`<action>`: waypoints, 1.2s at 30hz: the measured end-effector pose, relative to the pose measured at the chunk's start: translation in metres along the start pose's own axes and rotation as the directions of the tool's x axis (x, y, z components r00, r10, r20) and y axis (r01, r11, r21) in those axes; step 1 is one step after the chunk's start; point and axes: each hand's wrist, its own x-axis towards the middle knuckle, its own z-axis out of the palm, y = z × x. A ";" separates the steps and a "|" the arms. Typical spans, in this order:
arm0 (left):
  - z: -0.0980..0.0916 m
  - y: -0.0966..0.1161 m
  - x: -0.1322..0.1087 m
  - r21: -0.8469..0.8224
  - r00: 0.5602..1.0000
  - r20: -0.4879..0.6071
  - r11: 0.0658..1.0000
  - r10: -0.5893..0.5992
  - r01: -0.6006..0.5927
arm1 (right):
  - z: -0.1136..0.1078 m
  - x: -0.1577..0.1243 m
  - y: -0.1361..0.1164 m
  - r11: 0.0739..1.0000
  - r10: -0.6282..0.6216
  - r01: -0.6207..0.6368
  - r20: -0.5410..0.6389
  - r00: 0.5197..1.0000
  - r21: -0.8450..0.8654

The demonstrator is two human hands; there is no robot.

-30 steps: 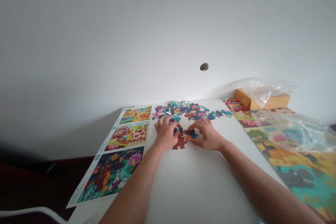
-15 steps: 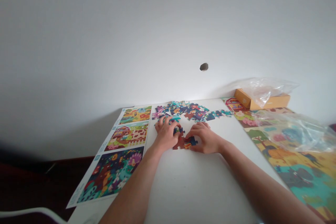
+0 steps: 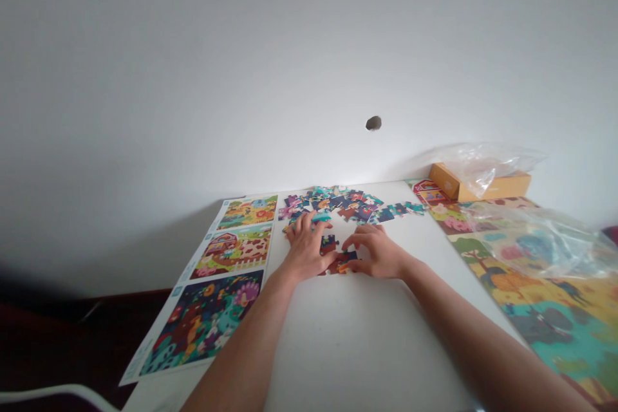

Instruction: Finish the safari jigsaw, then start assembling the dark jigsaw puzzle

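My left hand (image 3: 305, 246) and my right hand (image 3: 377, 251) rest on the white table (image 3: 347, 335), close together. Between them lies a small joined cluster of puzzle pieces (image 3: 337, 256), red-brown, blue and orange. My left fingers lie flat and spread over its left part. My right fingers curl around the piece on its right side and press it against the cluster. Just beyond the hands lies a heap of loose colourful puzzle pieces (image 3: 342, 201).
A printed sheet with three picture guides (image 3: 217, 270) lies at the left table edge. A finished colourful puzzle (image 3: 535, 296) covers the right side, with clear plastic bags (image 3: 545, 232) on it. An orange box (image 3: 477, 183) stands at the back right by the wall.
My right hand has slid left and brought its piece up against the cluster. My left hand has flattened over the cluster's left part.
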 end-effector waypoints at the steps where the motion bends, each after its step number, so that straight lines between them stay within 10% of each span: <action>1: 0.000 0.000 0.000 0.001 1.000 0.000 1.000 0.003 -0.003 | 0.001 0.000 0.000 1.000 -0.017 0.017 0.010 1.000 -0.003; 36: -0.001 0.002 0.000 0.024 0.999 0.034 1.000 -0.009 0.008 | 0.007 0.001 -0.001 0.997 -0.072 0.072 -0.007 0.997 -0.028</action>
